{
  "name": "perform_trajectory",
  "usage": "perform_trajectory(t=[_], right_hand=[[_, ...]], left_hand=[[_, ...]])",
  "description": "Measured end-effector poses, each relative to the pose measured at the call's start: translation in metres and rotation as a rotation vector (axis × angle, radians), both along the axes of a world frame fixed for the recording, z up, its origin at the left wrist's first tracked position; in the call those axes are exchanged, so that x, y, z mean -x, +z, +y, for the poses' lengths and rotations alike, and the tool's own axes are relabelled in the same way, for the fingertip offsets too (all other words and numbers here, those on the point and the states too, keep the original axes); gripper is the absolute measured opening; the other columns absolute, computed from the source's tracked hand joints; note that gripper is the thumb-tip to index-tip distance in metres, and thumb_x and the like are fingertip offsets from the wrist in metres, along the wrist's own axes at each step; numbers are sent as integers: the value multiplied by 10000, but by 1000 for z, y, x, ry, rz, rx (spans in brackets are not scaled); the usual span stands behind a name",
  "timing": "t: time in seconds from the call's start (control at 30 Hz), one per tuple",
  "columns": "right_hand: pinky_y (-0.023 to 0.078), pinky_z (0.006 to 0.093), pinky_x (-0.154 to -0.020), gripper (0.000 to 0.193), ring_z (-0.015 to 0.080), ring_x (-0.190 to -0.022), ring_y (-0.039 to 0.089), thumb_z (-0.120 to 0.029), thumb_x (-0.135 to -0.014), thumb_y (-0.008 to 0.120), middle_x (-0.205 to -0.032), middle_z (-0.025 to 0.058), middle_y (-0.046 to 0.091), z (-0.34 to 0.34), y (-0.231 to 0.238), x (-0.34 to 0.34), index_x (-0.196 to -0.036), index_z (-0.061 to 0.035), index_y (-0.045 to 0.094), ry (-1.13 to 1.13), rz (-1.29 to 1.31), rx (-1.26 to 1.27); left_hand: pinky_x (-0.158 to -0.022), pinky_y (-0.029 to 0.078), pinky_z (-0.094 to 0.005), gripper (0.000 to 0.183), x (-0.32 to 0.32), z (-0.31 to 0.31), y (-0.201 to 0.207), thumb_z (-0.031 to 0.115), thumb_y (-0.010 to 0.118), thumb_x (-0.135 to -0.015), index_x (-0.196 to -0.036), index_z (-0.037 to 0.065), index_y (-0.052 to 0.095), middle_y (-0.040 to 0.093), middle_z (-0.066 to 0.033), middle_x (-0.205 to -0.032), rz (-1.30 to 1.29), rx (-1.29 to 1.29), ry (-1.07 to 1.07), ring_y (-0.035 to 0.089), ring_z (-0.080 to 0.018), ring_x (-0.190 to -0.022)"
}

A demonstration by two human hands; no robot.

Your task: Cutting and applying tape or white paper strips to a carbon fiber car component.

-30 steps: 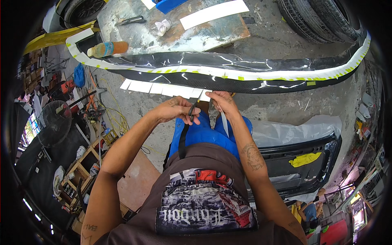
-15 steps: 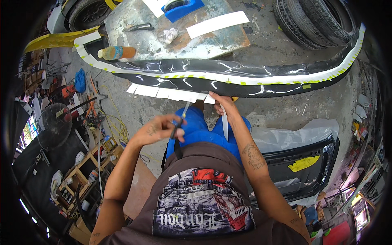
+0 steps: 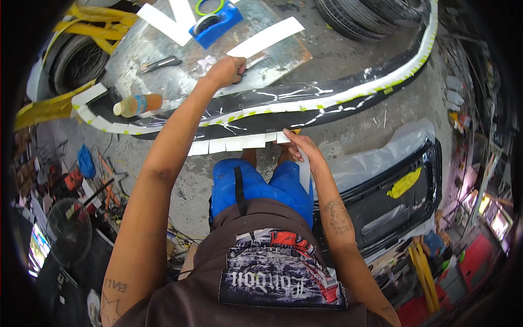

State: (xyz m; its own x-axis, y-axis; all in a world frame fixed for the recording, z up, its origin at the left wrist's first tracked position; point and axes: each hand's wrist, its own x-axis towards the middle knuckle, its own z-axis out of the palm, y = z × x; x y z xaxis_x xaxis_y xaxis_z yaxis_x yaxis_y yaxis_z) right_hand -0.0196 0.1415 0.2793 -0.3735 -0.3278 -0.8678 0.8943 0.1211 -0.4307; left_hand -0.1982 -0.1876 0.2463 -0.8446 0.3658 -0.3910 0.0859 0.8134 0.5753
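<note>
My left hand (image 3: 224, 72) is closed around a pair of scissors over the worn board. Dark handles show at the fingers and a pale blade reaches beyond them. Close by lie a curved white paper piece (image 3: 267, 38) and a crumpled white scrap (image 3: 206, 64). My right hand (image 3: 299, 146) pinches a white strip (image 3: 304, 173) that hangs toward my lap. Its fingertips touch the end of a row of white paper pieces (image 3: 234, 143) along the near edge of a long curved black car part (image 3: 256, 126). A white band with yellow-green tape bits runs along that part.
On the board (image 3: 128, 71) are a blue tape dispenser (image 3: 220, 31), a black-handled cutter (image 3: 159, 64) and a bottle of amber liquid (image 3: 137, 105). Stacked tyres (image 3: 354, 19) stand far right. A black panel (image 3: 376, 201) with a yellow cloth (image 3: 404, 183) lies to my right.
My left hand has carried the scissors from above my lap forward to the board. My right hand stays at the paper row with the strip. The head view has shifted and turned.
</note>
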Motion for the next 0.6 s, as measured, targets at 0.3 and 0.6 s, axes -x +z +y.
perform_trajectory(t=[0.3, 0.6], right_hand=[[296, 192, -352, 683, 37, -435, 392, -596, -993, 642, -1257, 233, 689, 16, -59, -38, -1247, 37, 611, -459, -109, 261], [308, 201, -330, 879, 64, -420, 414, -725, -1020, 445, -1343, 243, 633, -6, -60, -60, -1295, 99, 585, -616, -104, 438]], left_hand=[[-733, 553, -352, 146, -64, 50, 90, 111, 670, -962, -1023, -11, 723, 727, -121, -894, 145, -418, -17, 695, -192, -805], [-1129, 414, -490, 619, -216, 80, 62, 15, 601, -868, -1467, -53, 466, 476, -232, -1502, 50, -237, -220, 466, -420, -1374]])
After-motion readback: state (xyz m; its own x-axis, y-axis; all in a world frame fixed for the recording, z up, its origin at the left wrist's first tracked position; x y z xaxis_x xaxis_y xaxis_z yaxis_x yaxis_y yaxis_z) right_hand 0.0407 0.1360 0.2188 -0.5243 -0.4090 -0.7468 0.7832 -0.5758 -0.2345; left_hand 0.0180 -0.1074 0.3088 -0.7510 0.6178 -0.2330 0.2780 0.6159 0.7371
